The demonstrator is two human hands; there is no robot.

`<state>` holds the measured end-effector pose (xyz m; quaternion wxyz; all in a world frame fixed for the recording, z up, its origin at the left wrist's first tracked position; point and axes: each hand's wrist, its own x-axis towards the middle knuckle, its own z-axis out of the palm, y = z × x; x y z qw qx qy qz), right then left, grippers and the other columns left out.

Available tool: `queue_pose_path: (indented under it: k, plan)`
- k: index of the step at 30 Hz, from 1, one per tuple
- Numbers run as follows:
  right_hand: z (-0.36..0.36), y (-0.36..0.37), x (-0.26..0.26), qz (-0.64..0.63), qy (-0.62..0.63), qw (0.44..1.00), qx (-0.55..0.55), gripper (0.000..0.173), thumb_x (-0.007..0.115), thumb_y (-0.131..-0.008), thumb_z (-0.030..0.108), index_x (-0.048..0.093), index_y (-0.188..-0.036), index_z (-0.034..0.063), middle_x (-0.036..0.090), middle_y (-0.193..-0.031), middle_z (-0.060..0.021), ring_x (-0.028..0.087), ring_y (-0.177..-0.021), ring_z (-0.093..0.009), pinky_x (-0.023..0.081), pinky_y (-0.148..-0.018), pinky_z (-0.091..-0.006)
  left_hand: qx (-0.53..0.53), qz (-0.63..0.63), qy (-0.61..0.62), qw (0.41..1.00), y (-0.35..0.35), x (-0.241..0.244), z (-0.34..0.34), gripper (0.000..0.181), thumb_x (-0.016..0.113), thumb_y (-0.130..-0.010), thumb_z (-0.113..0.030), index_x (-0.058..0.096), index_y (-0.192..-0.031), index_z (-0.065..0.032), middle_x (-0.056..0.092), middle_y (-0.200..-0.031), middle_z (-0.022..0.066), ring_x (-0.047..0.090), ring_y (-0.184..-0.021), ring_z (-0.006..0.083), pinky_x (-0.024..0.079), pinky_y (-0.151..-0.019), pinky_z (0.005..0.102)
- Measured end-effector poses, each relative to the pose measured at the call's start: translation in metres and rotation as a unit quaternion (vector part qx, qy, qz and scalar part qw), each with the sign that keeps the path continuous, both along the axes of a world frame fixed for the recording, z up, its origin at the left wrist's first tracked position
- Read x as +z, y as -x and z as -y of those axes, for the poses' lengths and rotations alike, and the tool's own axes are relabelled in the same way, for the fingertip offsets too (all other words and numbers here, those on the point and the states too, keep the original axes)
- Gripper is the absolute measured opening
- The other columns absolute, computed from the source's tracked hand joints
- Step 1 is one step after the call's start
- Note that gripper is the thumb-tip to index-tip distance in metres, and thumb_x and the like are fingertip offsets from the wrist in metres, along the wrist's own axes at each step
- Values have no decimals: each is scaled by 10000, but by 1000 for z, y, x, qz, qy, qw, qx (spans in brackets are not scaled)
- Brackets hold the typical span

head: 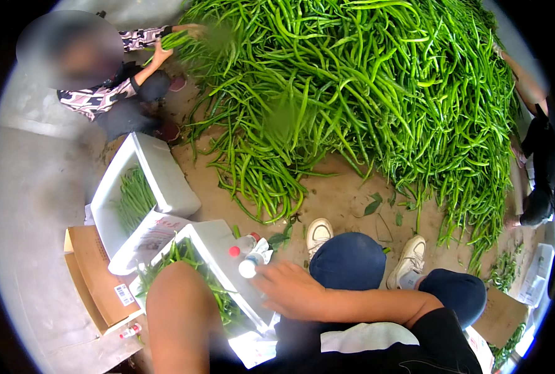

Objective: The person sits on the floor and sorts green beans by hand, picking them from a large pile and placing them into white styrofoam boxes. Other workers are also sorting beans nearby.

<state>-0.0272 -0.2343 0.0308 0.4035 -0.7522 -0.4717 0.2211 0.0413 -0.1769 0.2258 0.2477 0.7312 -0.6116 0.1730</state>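
My right hand (289, 291) reaches across my body to the near white foam box (221, 243). Its fingers are loosely spread, and I see nothing in them. Close to its fingertips is a bottle with a white cap (247, 269), beside a clear bottle with a red cap (234, 251). Long green peppers (184, 252) fill much of that box. My left arm is bent over the box, and its elbow and forearm hide part of the peppers; the left hand itself is out of view.
A huge heap of green peppers (352, 84) covers the floor ahead. Left stand another foam box with peppers (177, 180) and a cardboard box (88, 271). A co-worker (95, 100) holds a bunch of peppers; another person's arm (522, 77) is at right. Cardboard (501, 315) lies right.
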Motion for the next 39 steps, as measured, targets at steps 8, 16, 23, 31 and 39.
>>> queue_pose_path:
  k: [8, 16, 23, 31, 39]
  plan:
    - [-4, 12, -19, 105, -62, 992, -19, 263, 590, -747, 247, 619, -920, 50, 551, -954, -87, 531, -780, -218, 427, -721, -372, 51, -115, 97, 987, -70, -67, -52, 868, 725, -733, -338, 288, -1401, 4, 432, -1317, 241, 417, -1229, 362, 334, -1026, 496]
    - [-1, -6, -31, 265, 31, 963, -46, 210, 575, -777, 232, 625, -932, 99, 544, -885, -39, 542, -827, -188, 442, -864, -400, 752, -396, -54, 523, -107, -485, -263, 883, 740, -709, -347, 300, -1395, -6, 469, -1288, 236, 456, -1202, 359, 371, -1007, 500]
    - [9, -16, -47, 340, 92, 935, -37, 220, 589, -813, 244, 592, -1027, 194, 520, -914, -3, 537, -871, -136, 412, -937, -362, 769, -442, -126, 444, -115, -541, -256, 896, 741, -734, -211, 209, -1417, 17, 531, -1212, 249, 541, -1080, 359, 454, -908, 481]
    - [6, -31, -39, 336, 94, 937, -25, 242, 593, -816, 238, 586, -1054, 199, 518, -958, 2, 535, -896, -138, 413, -942, -359, 599, -733, 53, 317, -155, -450, -257, 252, 579, -877, -202, 516, -930, 36, 529, -604, 100, 512, -461, 213, 363, -429, 350]
    - [11, -23, -46, 333, 72, 940, -21, 271, 597, -821, 233, 598, -1087, 183, 522, -1036, -33, 554, -919, -158, 420, -947, -374, 636, -673, 307, 221, -184, -481, -240, 399, 626, -879, -309, 536, -673, 20, 518, -503, 98, 457, -383, 178, 358, -406, 311]
